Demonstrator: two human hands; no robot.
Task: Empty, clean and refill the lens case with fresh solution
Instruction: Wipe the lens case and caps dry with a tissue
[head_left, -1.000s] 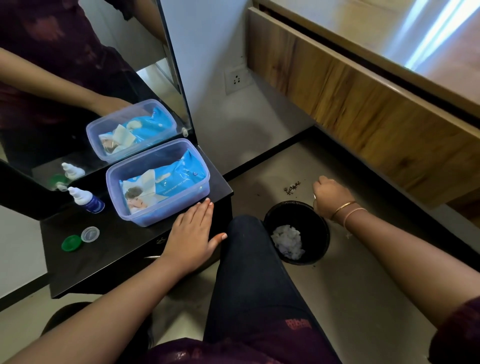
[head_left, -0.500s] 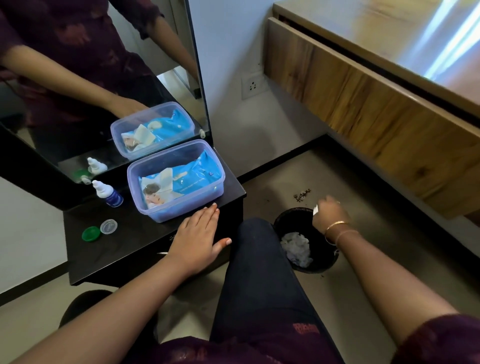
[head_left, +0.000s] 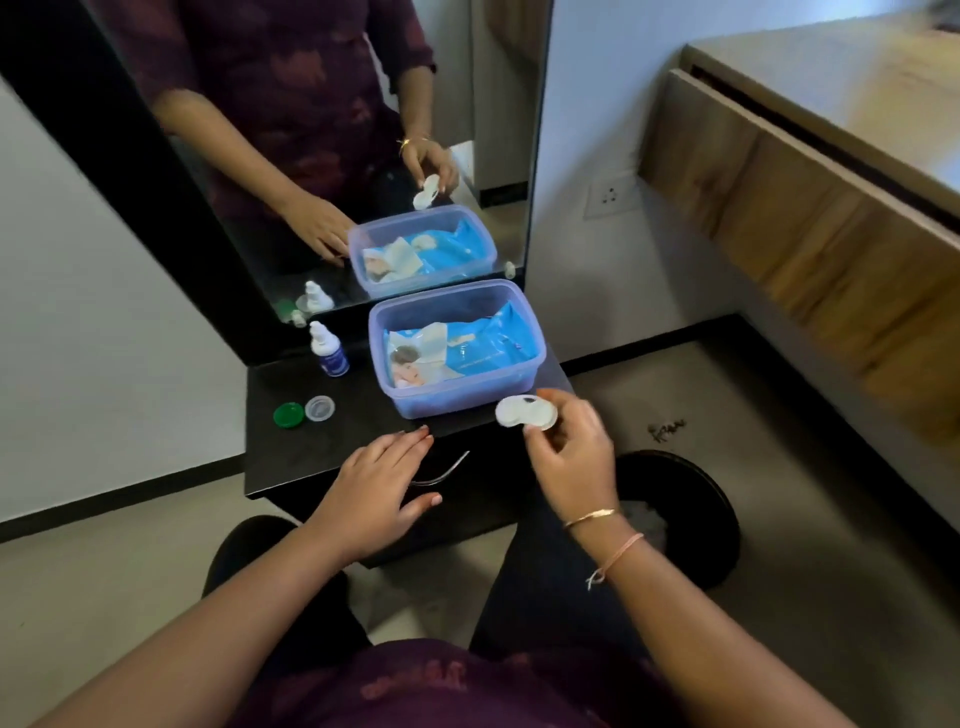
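My right hand (head_left: 569, 457) pinches the white two-well lens case (head_left: 524, 412), caps off, just above the front right corner of the black table (head_left: 311, 457). My left hand (head_left: 382, 488) rests flat on the table's front edge with fingers spread. A green cap (head_left: 288, 414) and a clear cap (head_left: 319, 407) lie side by side at the table's left. Behind them, near the mirror, stands the small solution bottle (head_left: 328, 349) with a blue label.
A clear blue tub (head_left: 457, 347) holding a blue wipes pack sits at the table's back right. A black bin (head_left: 680, 514) with white tissue stands on the floor to the right. A mirror (head_left: 322, 156) rises behind the table; a wooden cabinet (head_left: 810, 218) is at far right.
My right hand has come up from over the bin to the table's front right corner, carrying the lens case. My left hand stayed on the table edge. The view tilted up.
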